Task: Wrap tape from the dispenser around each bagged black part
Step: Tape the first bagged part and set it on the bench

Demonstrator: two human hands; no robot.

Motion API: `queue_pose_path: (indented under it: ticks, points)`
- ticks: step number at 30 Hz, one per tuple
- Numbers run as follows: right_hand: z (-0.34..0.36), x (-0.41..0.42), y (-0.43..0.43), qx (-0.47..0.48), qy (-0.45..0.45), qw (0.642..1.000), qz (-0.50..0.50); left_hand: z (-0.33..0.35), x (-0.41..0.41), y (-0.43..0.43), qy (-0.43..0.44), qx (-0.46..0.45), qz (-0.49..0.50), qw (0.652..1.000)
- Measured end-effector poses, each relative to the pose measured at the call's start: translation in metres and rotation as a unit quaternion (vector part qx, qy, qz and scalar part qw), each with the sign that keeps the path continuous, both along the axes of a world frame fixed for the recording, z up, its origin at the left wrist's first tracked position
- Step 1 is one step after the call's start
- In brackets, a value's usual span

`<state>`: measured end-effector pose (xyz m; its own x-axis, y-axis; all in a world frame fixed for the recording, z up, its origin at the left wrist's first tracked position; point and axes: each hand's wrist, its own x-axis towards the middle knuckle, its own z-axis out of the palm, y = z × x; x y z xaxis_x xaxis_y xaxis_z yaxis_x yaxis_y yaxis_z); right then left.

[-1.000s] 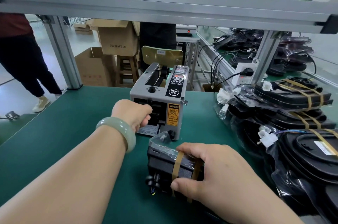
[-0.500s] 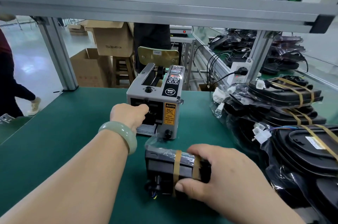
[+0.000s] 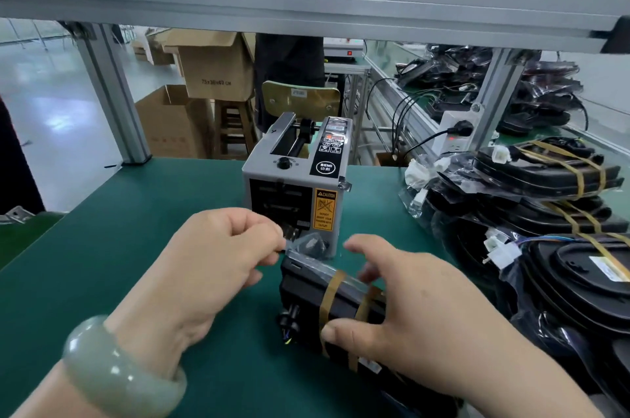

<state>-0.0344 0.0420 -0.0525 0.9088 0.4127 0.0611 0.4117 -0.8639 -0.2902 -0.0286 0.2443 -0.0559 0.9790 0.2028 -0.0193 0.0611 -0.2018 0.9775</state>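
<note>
While it lies on the green bench mat (image 3: 102, 247) just in front of the tape dispenser (image 3: 293, 175), the bagged black part (image 3: 306, 298) is held by the right hand (image 3: 426, 315). The thumb is pressed on its near face and the other fingers are spread and arched over its far edge, the forefinger lifted clear. Its long axis runs from the dispenser's foot toward the person's right, and two amber tape bands (image 3: 329, 295) are already laid across that axis near the middle. The unbanded end, where the bag's loose plastic is bunched, is pointed toward the left hand (image 3: 218, 260), which is the nearer of the two and just to its left. That hand's thumb and forefinger are pressed together in a pinch on something thin and nearly clear. It is judged to be a tape strip (image 3: 287, 246), though this cannot be made out with certainty. The next band is therefore judged to be due across the part at that end. On the dispenser, "SEMI", "CAUTION" and "DO NOT INSERT YOUR FINGERS INTO OUTLET" can be read. Banded parts (image 3: 545, 175) are stacked to the right. Beyond the bench, a cardboard box (image 3: 214, 73) is marked "75x38x40 CM".
</note>
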Motion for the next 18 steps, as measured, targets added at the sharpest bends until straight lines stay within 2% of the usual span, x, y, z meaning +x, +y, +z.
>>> queue_pose_path:
  ticks: [5, 7, 10, 15, 18]
  points:
    - [-0.007, 0.006, 0.0, 0.056, -0.017, 0.994, 0.094, -0.006, -0.012, -0.001, 0.039, 0.052, -0.003, 0.998]
    - [-0.009, 0.008, 0.001, 0.084, -0.007, 0.987, 0.139, -0.01, -0.009, -0.001, 0.038, 0.03, 0.006, 0.999]
    - [-0.008, 0.01, 0.004, 0.056, -0.013, 0.982, 0.179, -0.014, -0.005, -0.003, 0.047, -0.018, -0.007, 0.999]
    - [0.001, 0.016, 0.009, 0.045, -0.032, 0.982, 0.181, -0.019, -0.003, -0.004, 0.057, -0.107, -0.007, 0.993]
    - [0.002, 0.016, 0.01, 0.042, -0.038, 0.985, 0.161, -0.019, -0.004, -0.004, 0.058, -0.089, -0.005, 0.994]
